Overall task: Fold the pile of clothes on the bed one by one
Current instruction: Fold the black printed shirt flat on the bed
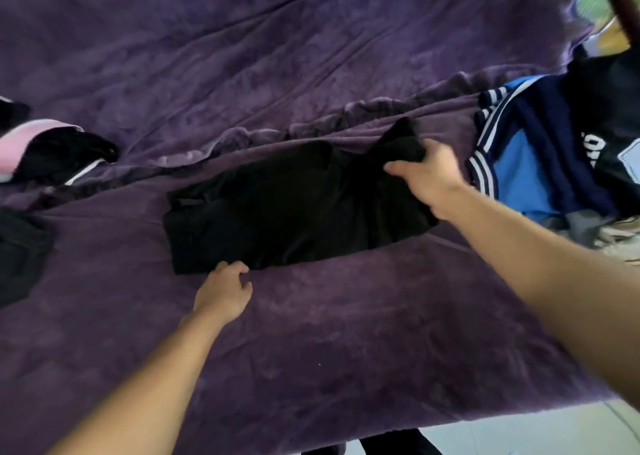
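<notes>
Black garment point(294, 205) lies flat mid-bed point(311, 74); right hand point(427, 174) grips its far-right corner, bunched up. Left hand point(223, 290) sits at the near-left edge with fingers curled, can't tell if it's pinching. Pile point(554, 150) just right of the garment.

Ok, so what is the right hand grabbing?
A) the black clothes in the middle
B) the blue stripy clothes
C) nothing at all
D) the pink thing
A: the right hand has its fingers curled round the far right end of the black garment. The blue striped clothes lie apart from it.
</notes>
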The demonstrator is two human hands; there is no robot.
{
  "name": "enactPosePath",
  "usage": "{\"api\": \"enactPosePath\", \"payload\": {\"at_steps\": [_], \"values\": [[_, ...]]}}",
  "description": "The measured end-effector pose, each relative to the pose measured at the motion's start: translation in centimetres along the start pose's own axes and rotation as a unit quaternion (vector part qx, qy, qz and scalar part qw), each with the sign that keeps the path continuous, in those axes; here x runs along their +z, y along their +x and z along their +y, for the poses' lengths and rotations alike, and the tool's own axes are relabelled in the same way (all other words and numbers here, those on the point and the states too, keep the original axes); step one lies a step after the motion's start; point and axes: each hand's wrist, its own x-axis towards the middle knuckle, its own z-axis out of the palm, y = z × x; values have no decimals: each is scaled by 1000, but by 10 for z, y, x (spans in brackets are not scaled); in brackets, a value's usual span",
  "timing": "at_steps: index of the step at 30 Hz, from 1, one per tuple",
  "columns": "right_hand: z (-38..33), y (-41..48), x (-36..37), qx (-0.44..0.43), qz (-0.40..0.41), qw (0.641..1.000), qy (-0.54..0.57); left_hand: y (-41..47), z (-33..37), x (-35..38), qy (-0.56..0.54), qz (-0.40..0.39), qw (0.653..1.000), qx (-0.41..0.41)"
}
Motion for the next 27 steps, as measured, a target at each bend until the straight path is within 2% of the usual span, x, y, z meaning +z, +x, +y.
{"api": "enactPosePath", "payload": {"at_steps": [3,5,8,9,10,12,13,14,17,19,24,27], "values": [[-21,-10,47,5,-71,996,-47,-15,-12,2,-18,7,1000,-17],[-29,-10,63,27,-133,991,3,-19,-18,6,-40,17,999,-27],[-25,-12,75,58,-300,949,78,-27,-27,15,-56,14,997,-42],[-18,-12,77,57,-304,948,81,-31,-29,18,-58,7,997,-50],[-11,-12,76,47,-264,960,78,-35,-32,20,-59,2,997,-56],[5,-3,67,42,-99,994,24,-38,-33,23,-64,3,996,-59],[14,3,60,48,-32,998,-24,-38,-33,23,-67,9,996,-56],[22,8,55,66,-2,996,-55,-36,-33,23,-70,18,996,-51],[46,13,62,147,-82,986,-7,-29,-33,26,-81,33,995,-43],[57,13,75,169,-122,978,31,-25,-36,30,-88,31,995,-46],[64,3,72,129,-77,987,56,-35,-53,31,-106,18,992,-64],[47,-14,53,80,-30,996,-1,-47,-64,21,-122,16,989,-79]]}}
